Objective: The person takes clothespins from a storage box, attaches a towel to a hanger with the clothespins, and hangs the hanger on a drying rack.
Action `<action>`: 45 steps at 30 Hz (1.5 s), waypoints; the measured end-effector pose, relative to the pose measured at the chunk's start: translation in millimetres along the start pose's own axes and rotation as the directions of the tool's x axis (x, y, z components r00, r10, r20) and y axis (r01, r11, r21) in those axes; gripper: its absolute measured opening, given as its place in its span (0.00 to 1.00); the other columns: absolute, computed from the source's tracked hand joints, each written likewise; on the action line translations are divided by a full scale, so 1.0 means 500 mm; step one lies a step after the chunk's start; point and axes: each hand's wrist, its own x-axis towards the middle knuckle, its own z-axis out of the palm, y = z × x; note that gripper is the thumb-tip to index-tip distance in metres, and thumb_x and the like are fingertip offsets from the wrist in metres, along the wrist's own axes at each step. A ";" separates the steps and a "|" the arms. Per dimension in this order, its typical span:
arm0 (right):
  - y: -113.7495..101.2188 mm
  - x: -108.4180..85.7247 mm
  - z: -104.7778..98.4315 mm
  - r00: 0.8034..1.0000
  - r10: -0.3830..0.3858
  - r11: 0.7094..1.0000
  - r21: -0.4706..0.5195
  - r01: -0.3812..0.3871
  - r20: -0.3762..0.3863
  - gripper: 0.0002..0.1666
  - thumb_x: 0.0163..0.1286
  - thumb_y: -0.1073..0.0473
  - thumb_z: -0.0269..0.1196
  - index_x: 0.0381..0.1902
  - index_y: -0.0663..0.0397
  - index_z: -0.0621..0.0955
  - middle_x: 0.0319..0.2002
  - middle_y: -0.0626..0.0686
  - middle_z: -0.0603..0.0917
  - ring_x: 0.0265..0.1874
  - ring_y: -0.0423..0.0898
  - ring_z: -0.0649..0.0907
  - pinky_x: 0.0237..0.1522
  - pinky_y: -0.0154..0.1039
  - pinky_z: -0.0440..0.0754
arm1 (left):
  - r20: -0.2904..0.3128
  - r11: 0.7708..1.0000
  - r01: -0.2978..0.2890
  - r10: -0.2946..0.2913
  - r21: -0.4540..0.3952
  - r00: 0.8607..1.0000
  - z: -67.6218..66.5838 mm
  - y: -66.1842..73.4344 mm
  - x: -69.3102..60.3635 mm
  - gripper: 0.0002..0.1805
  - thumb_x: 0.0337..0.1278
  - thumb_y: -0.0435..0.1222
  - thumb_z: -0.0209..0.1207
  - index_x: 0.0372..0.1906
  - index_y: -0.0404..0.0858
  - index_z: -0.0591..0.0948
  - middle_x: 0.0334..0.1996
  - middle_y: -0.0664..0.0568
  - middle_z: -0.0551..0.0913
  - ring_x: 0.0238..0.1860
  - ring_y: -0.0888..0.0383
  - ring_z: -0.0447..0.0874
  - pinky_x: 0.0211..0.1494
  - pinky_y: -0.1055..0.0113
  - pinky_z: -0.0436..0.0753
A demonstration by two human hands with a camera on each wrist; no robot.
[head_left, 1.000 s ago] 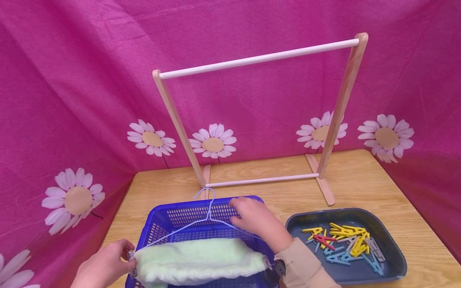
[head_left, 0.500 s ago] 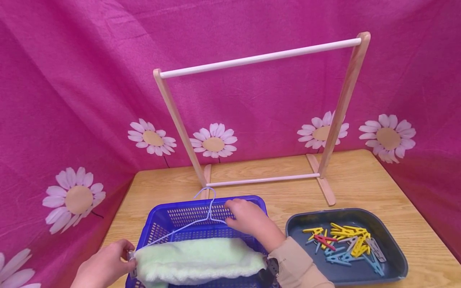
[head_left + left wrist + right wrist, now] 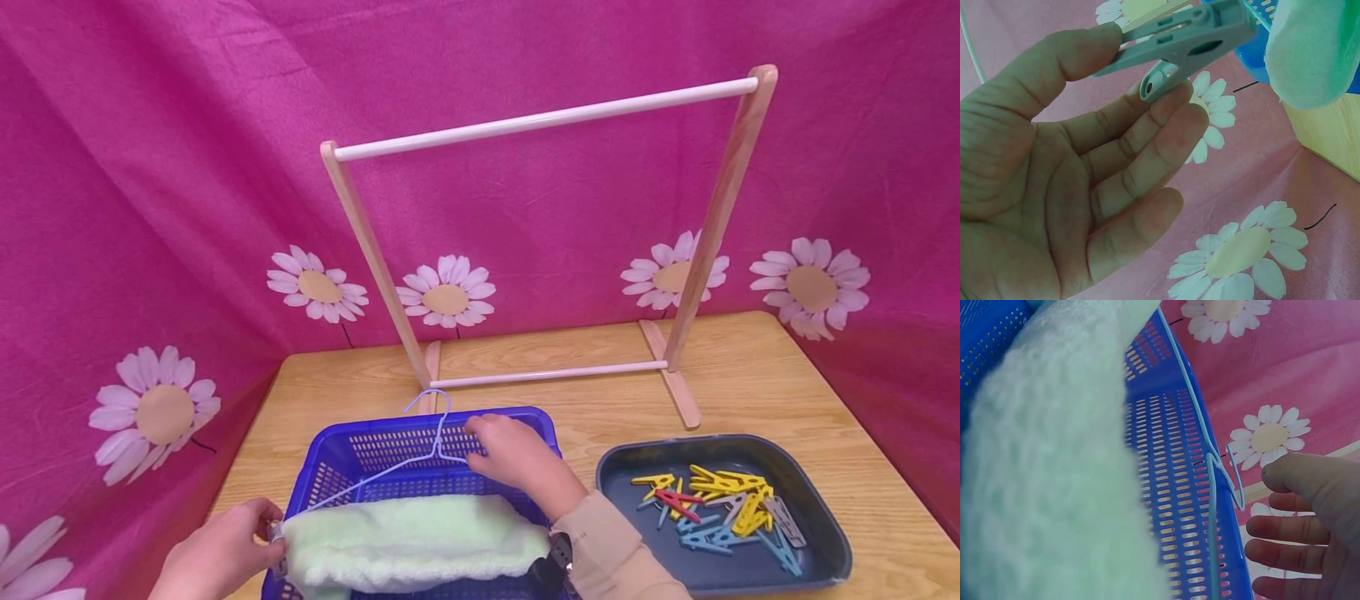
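A pale green towel hangs on a thin light-blue hanger over the blue basket. In the head view my left hand is at the towel's left end; in the left wrist view its thumb and fingers pinch a grey clothespin. My right hand is by the hanger's right shoulder, near the base of its hook. The right wrist view has the right hand with fingers extended beside the hanger's hook, a gap between them. The towel's right end is partly behind the right wrist.
A wooden rack with a white top bar stands behind the basket. To the right lies a dark tray with several yellow, blue, grey and red clothespins. Pink flowered cloth surrounds the wooden table.
My right hand has moved a little to the left, closer to the hanger's neck. The left hand, hanger and towel have hardly moved.
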 end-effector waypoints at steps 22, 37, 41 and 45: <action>-0.004 0.019 0.055 0.996 0.072 0.995 0.062 -0.075 0.056 0.12 0.50 0.59 0.61 0.33 0.61 0.77 0.28 0.53 0.79 0.31 0.49 0.79 0.34 0.42 0.76 | -0.011 1.000 -0.010 0.010 0.001 1.000 0.007 -0.007 -0.001 0.15 0.39 0.41 0.65 0.35 0.39 0.78 0.26 0.56 0.76 0.29 0.58 0.73 0.31 0.53 0.73; -0.014 0.026 0.075 0.994 0.036 0.994 0.098 -0.046 0.105 0.06 0.51 0.62 0.59 0.18 0.55 0.74 0.15 0.44 0.69 0.16 0.39 0.67 0.20 0.34 0.68 | -0.050 0.999 -0.046 0.047 0.010 0.998 0.003 -0.006 -0.016 0.15 0.39 0.40 0.64 0.34 0.38 0.78 0.27 0.55 0.77 0.30 0.57 0.74 0.31 0.52 0.72; -0.017 0.025 0.075 0.993 0.034 0.994 0.097 -0.045 0.115 0.07 0.52 0.63 0.58 0.17 0.53 0.73 0.14 0.44 0.68 0.15 0.39 0.66 0.19 0.33 0.66 | -0.054 0.998 -0.056 0.057 0.008 0.997 0.005 -0.009 -0.016 0.15 0.40 0.41 0.64 0.35 0.37 0.78 0.27 0.55 0.76 0.30 0.57 0.74 0.30 0.53 0.72; -0.018 0.025 0.075 0.991 0.043 0.993 0.102 -0.056 0.127 0.09 0.52 0.63 0.59 0.16 0.53 0.72 0.14 0.44 0.67 0.15 0.38 0.65 0.19 0.32 0.66 | -0.047 0.999 -0.037 0.037 0.002 0.998 0.006 -0.010 -0.014 0.15 0.40 0.41 0.64 0.35 0.38 0.78 0.27 0.55 0.76 0.30 0.57 0.74 0.31 0.53 0.72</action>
